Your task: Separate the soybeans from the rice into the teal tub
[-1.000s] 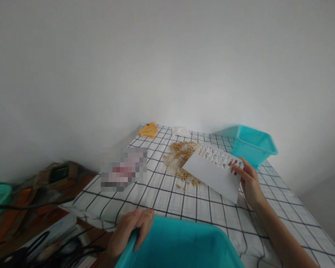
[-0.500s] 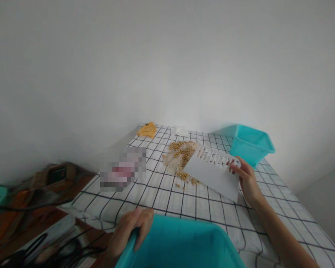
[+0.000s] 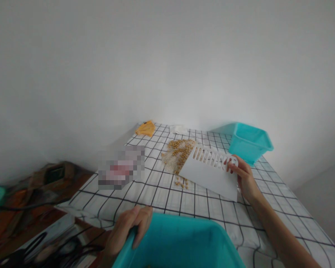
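Observation:
My right hand [image 3: 244, 178] grips the slotted end of a white plastic scraper board [image 3: 209, 173], whose long edge rests on the checked tablecloth [image 3: 167, 193] against a heap of yellow beans mixed with white grains [image 3: 178, 153]. A few loose beans [image 3: 182, 182] lie just in front of the board. My left hand [image 3: 128, 229] is wrapped over the rim of a turquoise plastic bin [image 3: 181, 243] at the near edge of the table, fingers curled inside.
A second turquoise bin [image 3: 249, 142] stands at the far right of the table. An orange cloth [image 3: 146, 128] and a white scrap [image 3: 179, 129] lie at the back by the wall. Left of the table are cables and clutter [image 3: 39, 223] on a brown surface.
The scraper board and my right hand have slid a little to the left, pushing into the heap. My left hand stays on the near bin's rim.

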The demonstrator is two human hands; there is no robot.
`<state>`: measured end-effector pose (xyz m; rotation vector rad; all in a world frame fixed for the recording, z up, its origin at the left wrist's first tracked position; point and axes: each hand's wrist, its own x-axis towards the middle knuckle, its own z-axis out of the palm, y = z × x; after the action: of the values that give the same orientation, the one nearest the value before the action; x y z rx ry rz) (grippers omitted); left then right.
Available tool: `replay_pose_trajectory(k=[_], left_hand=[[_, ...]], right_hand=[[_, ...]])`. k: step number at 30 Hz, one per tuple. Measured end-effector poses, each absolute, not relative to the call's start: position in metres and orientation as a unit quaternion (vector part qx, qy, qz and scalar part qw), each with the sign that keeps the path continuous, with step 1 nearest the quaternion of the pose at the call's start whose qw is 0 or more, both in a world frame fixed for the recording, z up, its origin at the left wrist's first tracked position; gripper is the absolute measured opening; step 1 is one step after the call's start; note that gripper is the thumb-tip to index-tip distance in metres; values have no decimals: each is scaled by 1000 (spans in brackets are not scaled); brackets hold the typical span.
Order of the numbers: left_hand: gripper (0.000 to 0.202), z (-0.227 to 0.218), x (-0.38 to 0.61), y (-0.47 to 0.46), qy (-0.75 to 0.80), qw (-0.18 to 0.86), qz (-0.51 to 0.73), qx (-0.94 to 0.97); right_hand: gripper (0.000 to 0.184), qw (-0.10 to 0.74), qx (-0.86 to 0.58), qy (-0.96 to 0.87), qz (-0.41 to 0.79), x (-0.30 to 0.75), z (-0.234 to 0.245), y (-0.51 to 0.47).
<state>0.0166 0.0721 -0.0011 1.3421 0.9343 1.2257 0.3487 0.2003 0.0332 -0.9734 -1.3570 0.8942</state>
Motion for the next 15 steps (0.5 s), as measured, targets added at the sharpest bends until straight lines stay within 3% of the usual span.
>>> replay_pose_trajectory(k=[15], left_hand=[[65, -16, 8, 75, 286, 584, 523, 551]], right_hand=[[15, 552, -391, -616, 404, 349, 33, 200]])
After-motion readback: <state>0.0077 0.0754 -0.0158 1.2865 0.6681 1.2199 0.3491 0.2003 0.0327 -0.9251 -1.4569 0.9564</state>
